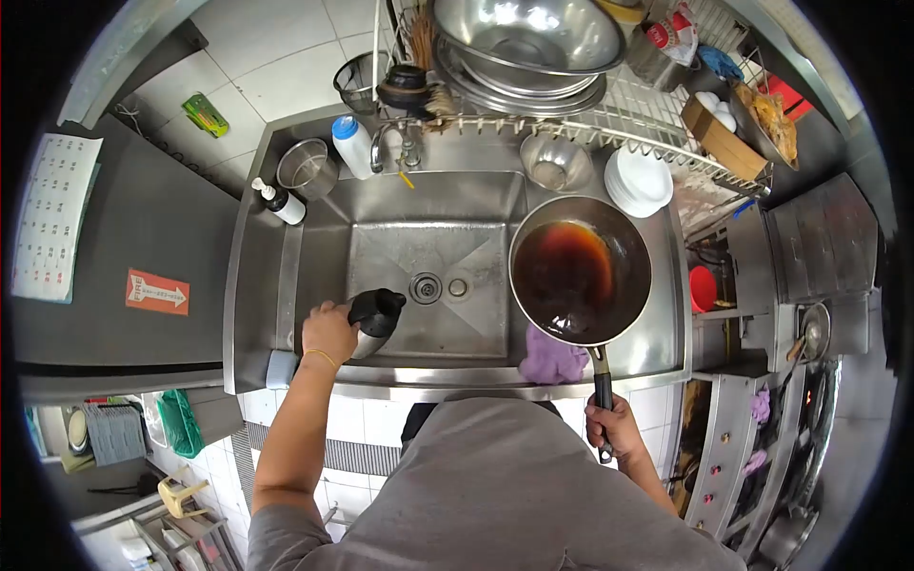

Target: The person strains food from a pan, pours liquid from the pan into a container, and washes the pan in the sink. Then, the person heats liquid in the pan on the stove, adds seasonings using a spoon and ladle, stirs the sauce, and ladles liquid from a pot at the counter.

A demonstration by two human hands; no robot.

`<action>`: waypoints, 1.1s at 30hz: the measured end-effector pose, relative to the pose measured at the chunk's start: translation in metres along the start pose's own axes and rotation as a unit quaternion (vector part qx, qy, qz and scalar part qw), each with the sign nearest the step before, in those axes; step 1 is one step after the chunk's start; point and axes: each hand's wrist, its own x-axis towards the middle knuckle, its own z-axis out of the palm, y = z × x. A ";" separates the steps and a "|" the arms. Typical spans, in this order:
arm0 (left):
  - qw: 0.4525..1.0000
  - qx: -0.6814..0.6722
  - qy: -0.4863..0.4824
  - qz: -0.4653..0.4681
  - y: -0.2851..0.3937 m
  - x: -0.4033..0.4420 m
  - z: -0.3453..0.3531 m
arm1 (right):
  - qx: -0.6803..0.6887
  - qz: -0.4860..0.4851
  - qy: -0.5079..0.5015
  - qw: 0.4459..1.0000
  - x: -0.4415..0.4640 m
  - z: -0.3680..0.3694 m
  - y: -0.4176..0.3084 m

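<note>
My left hand point(329, 333) is wrapped round the handle of a pitcher point(376, 319) with a black top, over the front left of the sink basin point(428, 328). In my right hand point(616, 426) is the black handle of a frying pan point(633, 295). Dark reddish-brown liquid point(568, 271) fills much of the pan, which is level above the counter right of the basin. A purple cloth point(554, 358) lies beside the pan's near edge, partly hidden beneath it.
Behind the basin stand a faucet point(409, 152), a blue-capped white bottle point(352, 149), a metal strainer point(307, 169), a metal bowl point(555, 164) and stacked white plates point(638, 181). A pump bottle point(280, 203) stands left. A wire rack point(624, 133) holds large bowls above.
</note>
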 end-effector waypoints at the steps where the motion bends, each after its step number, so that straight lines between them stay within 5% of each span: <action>1: 0.995 -0.064 -0.072 -0.019 -0.011 0.009 0.013 | -0.007 -0.005 0.003 1.000 0.001 0.011 0.005; 6: 0.985 -0.146 -0.087 0.014 -0.042 0.011 0.045 | -0.015 -0.001 0.007 1.000 0.003 0.060 0.022; 15: 0.906 -0.418 0.038 0.060 -0.043 -0.001 0.063 | -0.074 -0.020 0.001 0.997 0.007 0.110 0.025; 18: 0.898 -0.437 -0.023 0.041 -0.036 0.004 0.061 | -0.086 -0.023 -0.005 0.996 0.006 0.120 0.022; 33: 0.906 -0.423 -0.004 0.027 -0.024 0.014 0.058 | -0.119 -0.029 -0.005 0.992 0.004 0.144 0.011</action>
